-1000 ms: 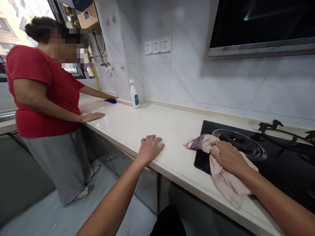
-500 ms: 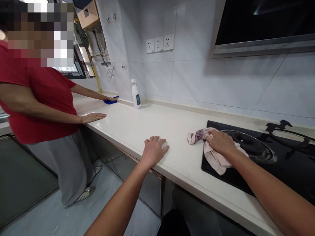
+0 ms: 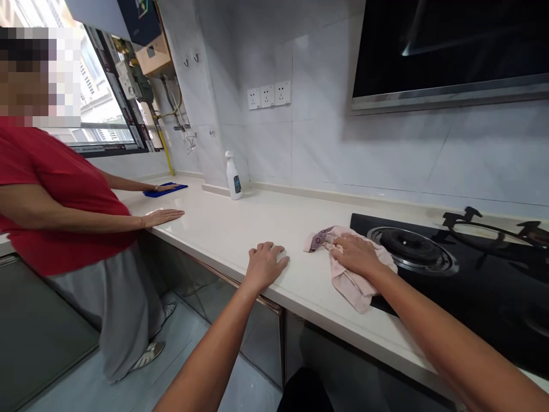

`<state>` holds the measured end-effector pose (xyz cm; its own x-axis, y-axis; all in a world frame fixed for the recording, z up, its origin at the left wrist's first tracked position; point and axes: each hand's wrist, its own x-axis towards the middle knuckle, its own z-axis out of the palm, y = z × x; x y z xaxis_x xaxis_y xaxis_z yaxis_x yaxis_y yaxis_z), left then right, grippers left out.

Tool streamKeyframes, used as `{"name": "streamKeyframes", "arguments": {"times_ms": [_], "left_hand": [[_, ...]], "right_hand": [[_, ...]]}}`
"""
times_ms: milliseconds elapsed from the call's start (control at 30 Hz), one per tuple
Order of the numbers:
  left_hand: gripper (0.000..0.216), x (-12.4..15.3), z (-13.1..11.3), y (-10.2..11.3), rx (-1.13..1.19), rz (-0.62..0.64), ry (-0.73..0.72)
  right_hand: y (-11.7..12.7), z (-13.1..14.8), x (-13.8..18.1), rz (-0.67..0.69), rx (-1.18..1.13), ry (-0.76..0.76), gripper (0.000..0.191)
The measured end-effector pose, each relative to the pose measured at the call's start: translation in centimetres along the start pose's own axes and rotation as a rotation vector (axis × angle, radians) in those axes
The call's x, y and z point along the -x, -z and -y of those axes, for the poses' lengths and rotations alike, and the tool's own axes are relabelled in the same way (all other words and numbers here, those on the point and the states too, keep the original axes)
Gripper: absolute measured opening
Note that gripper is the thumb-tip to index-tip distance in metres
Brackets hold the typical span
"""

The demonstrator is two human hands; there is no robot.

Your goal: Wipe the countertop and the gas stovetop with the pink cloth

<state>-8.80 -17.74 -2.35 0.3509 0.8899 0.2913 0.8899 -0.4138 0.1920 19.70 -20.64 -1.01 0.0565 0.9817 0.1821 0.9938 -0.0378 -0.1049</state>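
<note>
Cloth (image 3: 351,289), pale pink with a lettered purplish band, lies directly under the fingers of the right hand (image 3: 354,254). Right fingers: bent, close together, tips sunk into the folds, holding the cloth. Banded end reaches past these fingertips, to their left, onto the white countertop (image 3: 287,214). Loose corner spreads below the palm, toward the front edge. Right part of the cloth overlaps the left side of the black cooktop (image 3: 433,297). Round burner (image 3: 405,243) sits to the right of the right fingers, just beyond the cloth.

Left hand (image 3: 266,266): palm down on the countertop near its front edge, left of the cloth and apart from it. Left fingers spread moderately, slightly bent.

Spray bottle (image 3: 234,180), white, upright, stands beyond the left fingers and to their left, near the wall. Co-worker (image 3: 68,194), red top, farther left of the left fingers: one palm flat at the countertop's front edge, the other on a blue cloth (image 3: 156,192).
</note>
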Motion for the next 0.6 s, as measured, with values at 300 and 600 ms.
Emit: {"name": "streamKeyframes", "arguments": {"times_ms": [300,600], "left_hand": [[0.040,0.2,-0.5,0.5,-0.049,0.007,-0.003],[0.039,-0.2,-0.1,0.4,-0.044,0.005,0.015]], "right_hand": [[0.3,6.9,6.0,0.009,-0.032,0.165,0.041],[-0.7,10.0,3.5,-0.061,-0.135,0.168,0.042]]}}
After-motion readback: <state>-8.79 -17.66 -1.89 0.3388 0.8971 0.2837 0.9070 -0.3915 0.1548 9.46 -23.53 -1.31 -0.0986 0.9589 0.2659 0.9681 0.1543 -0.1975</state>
